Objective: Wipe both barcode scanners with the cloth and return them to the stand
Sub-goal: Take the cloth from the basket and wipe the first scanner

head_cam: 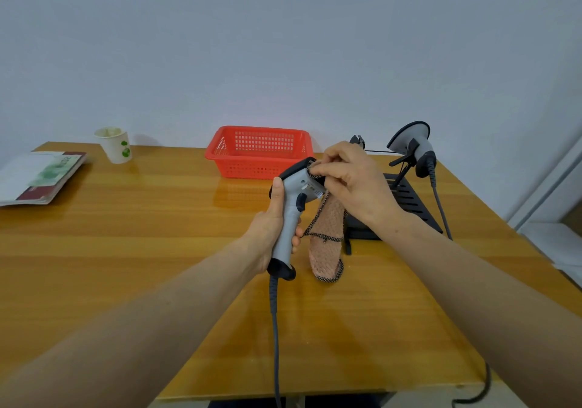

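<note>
No legible txt; digits on booklet too blurry.

One wide-angle head-worn camera is looking forward and down over the glossy orange-brown wooden surface, facing the pale grey wall and sitting close above the near edge.

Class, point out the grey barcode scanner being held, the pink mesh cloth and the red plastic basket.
Grey handheld barcode scanner point(288, 217): head view, on its handle.
Pink mesh cloth point(326, 259): head view, on its hanging lower part.
Red plastic basket point(252, 168): head view, on its front wall.
</note>
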The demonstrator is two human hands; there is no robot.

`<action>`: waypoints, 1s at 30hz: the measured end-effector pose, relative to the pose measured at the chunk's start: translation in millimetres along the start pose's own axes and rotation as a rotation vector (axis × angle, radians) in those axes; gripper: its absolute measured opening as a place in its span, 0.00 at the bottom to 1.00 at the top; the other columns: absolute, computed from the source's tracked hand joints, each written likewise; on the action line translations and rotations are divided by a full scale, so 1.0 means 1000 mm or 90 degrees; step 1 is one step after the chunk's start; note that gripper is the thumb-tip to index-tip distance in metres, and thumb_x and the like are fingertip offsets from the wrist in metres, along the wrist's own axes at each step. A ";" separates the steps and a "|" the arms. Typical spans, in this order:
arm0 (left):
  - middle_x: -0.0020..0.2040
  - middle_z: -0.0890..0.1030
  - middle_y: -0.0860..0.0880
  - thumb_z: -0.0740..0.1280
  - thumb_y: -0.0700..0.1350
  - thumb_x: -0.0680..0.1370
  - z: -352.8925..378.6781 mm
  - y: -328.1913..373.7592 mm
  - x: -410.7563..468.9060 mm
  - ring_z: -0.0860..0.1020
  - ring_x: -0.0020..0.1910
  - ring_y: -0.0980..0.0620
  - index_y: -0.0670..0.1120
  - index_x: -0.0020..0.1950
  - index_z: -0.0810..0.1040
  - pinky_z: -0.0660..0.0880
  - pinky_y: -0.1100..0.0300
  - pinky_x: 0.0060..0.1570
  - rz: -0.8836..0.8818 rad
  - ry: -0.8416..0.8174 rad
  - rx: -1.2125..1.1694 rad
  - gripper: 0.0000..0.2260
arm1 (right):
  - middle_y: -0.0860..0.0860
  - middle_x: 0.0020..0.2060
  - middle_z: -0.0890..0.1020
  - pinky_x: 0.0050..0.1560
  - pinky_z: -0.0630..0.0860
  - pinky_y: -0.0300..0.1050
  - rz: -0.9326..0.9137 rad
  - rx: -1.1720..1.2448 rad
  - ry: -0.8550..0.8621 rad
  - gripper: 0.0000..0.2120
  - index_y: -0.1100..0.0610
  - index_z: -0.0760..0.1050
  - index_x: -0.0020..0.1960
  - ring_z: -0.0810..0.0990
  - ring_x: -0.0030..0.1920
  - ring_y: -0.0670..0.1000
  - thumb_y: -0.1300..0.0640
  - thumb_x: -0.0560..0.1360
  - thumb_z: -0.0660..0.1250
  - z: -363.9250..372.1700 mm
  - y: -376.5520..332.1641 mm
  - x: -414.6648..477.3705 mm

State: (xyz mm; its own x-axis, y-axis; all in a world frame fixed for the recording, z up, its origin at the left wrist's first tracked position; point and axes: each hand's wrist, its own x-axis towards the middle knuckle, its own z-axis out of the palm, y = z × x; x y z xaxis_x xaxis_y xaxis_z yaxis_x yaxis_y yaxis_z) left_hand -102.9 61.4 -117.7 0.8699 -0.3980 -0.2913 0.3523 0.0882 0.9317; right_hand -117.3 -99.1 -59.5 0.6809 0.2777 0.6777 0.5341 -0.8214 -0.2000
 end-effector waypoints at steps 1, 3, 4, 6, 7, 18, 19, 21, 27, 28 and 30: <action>0.27 0.75 0.47 0.53 0.76 0.66 0.001 0.000 0.000 0.73 0.22 0.52 0.43 0.36 0.73 0.73 0.63 0.23 -0.001 -0.001 -0.002 0.34 | 0.57 0.43 0.78 0.44 0.76 0.50 -0.004 -0.008 0.001 0.10 0.62 0.82 0.48 0.78 0.46 0.59 0.67 0.70 0.64 -0.001 0.000 0.000; 0.27 0.75 0.47 0.53 0.76 0.66 0.002 -0.001 0.001 0.72 0.22 0.52 0.43 0.36 0.73 0.73 0.63 0.23 -0.002 -0.002 -0.005 0.35 | 0.57 0.42 0.78 0.43 0.73 0.46 -0.007 -0.031 -0.001 0.09 0.62 0.82 0.46 0.77 0.45 0.58 0.69 0.69 0.65 -0.002 0.000 0.000; 0.27 0.75 0.47 0.53 0.76 0.65 0.002 -0.001 0.002 0.72 0.22 0.52 0.43 0.36 0.73 0.73 0.63 0.23 -0.002 -0.003 -0.007 0.35 | 0.57 0.42 0.78 0.42 0.73 0.45 -0.006 -0.041 -0.006 0.09 0.62 0.82 0.45 0.76 0.44 0.58 0.69 0.68 0.66 -0.002 0.001 -0.001; 0.27 0.75 0.47 0.53 0.76 0.65 0.001 0.000 0.002 0.72 0.22 0.52 0.44 0.37 0.73 0.73 0.63 0.23 0.000 -0.004 -0.009 0.35 | 0.58 0.42 0.78 0.42 0.73 0.46 0.005 -0.058 -0.017 0.09 0.62 0.82 0.44 0.77 0.44 0.58 0.70 0.68 0.67 -0.003 0.004 -0.002; 0.27 0.75 0.47 0.53 0.76 0.65 0.001 0.001 0.002 0.72 0.22 0.52 0.44 0.37 0.73 0.73 0.63 0.24 0.000 -0.005 -0.011 0.34 | 0.58 0.42 0.78 0.41 0.73 0.46 0.009 -0.067 -0.022 0.08 0.62 0.82 0.43 0.77 0.44 0.59 0.70 0.68 0.67 -0.003 0.006 -0.003; 0.27 0.76 0.46 0.55 0.76 0.64 0.002 0.004 0.002 0.73 0.22 0.51 0.43 0.37 0.74 0.74 0.62 0.24 0.025 0.025 0.003 0.34 | 0.60 0.40 0.78 0.29 0.75 0.51 -0.022 -0.182 -0.076 0.04 0.63 0.80 0.37 0.76 0.40 0.62 0.69 0.67 0.67 -0.002 0.009 -0.006; 0.27 0.76 0.46 0.55 0.76 0.65 0.003 0.004 0.002 0.73 0.22 0.51 0.43 0.37 0.74 0.74 0.63 0.24 0.026 0.031 0.001 0.34 | 0.60 0.41 0.78 0.29 0.74 0.51 -0.016 -0.185 -0.085 0.04 0.63 0.80 0.37 0.75 0.41 0.62 0.69 0.67 0.67 -0.003 0.009 -0.005; 0.27 0.76 0.46 0.55 0.75 0.66 0.005 0.002 0.001 0.73 0.22 0.51 0.43 0.37 0.74 0.74 0.63 0.24 0.028 0.039 0.001 0.34 | 0.59 0.43 0.78 0.33 0.73 0.51 0.006 -0.190 -0.106 0.05 0.63 0.80 0.38 0.75 0.43 0.62 0.69 0.69 0.67 -0.004 0.011 -0.004; 0.28 0.76 0.46 0.53 0.77 0.66 0.003 0.003 0.004 0.73 0.23 0.51 0.44 0.38 0.75 0.73 0.62 0.25 0.021 0.060 -0.020 0.35 | 0.51 0.49 0.73 0.41 0.66 0.43 0.167 -0.135 -0.169 0.09 0.59 0.81 0.44 0.70 0.48 0.49 0.63 0.75 0.61 -0.010 0.016 -0.015; 0.28 0.76 0.46 0.52 0.77 0.66 0.002 0.006 0.005 0.73 0.23 0.51 0.44 0.38 0.75 0.73 0.62 0.25 0.018 0.062 -0.027 0.36 | 0.49 0.47 0.73 0.43 0.68 0.42 0.213 -0.099 -0.180 0.08 0.57 0.82 0.46 0.70 0.46 0.47 0.62 0.75 0.63 -0.011 0.017 -0.017; 0.27 0.76 0.47 0.52 0.77 0.65 -0.001 0.010 0.006 0.73 0.23 0.51 0.44 0.38 0.75 0.73 0.62 0.25 0.017 0.062 -0.024 0.36 | 0.44 0.41 0.74 0.46 0.70 0.40 0.324 0.020 -0.191 0.10 0.54 0.82 0.52 0.72 0.43 0.43 0.61 0.72 0.70 -0.014 0.018 -0.016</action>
State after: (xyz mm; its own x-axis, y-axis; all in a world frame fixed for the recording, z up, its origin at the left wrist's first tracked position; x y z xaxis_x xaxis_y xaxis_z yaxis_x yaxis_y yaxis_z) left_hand -94.4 60.5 -110.4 0.9083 -0.3039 -0.2873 0.3392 0.1335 0.9312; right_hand -125.5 -125.5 -64.2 0.9649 -0.0150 0.2622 0.1145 -0.8746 -0.4712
